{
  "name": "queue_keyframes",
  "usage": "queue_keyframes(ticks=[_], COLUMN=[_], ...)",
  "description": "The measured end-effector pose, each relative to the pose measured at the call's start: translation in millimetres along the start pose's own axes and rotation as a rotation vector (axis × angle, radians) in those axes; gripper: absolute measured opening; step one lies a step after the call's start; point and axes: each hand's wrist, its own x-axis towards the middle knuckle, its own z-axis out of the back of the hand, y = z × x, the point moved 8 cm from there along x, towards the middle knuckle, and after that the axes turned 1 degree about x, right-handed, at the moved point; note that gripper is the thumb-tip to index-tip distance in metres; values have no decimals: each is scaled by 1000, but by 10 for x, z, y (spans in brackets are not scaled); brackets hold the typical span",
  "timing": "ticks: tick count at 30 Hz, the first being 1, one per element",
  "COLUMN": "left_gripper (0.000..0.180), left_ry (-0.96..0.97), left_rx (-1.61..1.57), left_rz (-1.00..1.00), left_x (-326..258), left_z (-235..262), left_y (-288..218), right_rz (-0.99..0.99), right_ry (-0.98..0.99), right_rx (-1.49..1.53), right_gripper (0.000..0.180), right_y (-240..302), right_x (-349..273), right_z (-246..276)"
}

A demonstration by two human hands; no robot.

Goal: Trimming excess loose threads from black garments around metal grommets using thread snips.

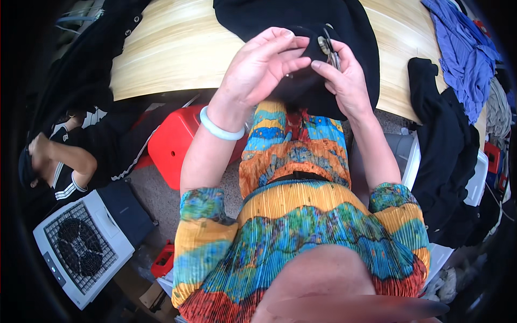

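Observation:
A black garment (pixel 344 21) lies over the table's near edge and hangs down in front of my lap. Above it, my left hand (pixel 264 59) has its thumb and forefinger tips together, the other fingers loosely curled; whatever is between the tips is too small to make out. My right hand (pixel 347 75) grips a small pair of metal thread snips (pixel 332 53), held close to the left fingertips. The fingers partly cover the snips, so whether their blades are apart is hidden.
A pale wood table (pixel 177 48) stands ahead. Black clothing (pixel 441 145) and purple cloth (pixel 466 54) hang at the right. Left are a red stool (pixel 172 145), a fan unit (pixel 83 245) and another person's arm (pixel 70 156). A grey-white bin (pixel 409 156) stands beside my right arm.

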Motion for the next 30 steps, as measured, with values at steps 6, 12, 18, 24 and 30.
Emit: queue_keyframes(ticks=[6, 12, 18, 24, 30], left_gripper=[12, 27, 24, 15, 20], left_ry=[-256, -38, 28, 90, -134], left_rx=[368, 849, 958, 323, 67], left_rz=[-206, -126, -76, -97, 33], left_x=[-30, -40, -36, -216, -267], left_z=[389, 120, -6, -307, -94], left_y=[-197, 36, -1, -311, 9], right_rz=[32, 68, 143, 198, 221], right_ry=[-37, -6, -2, -12, -57], right_rx=[119, 78, -58, -140, -182], right_gripper=[39, 41, 43, 46, 48], right_y=[162, 435, 639, 674, 591], right_x=[36, 14, 38, 38, -10], right_z=[117, 145, 127, 196, 272])
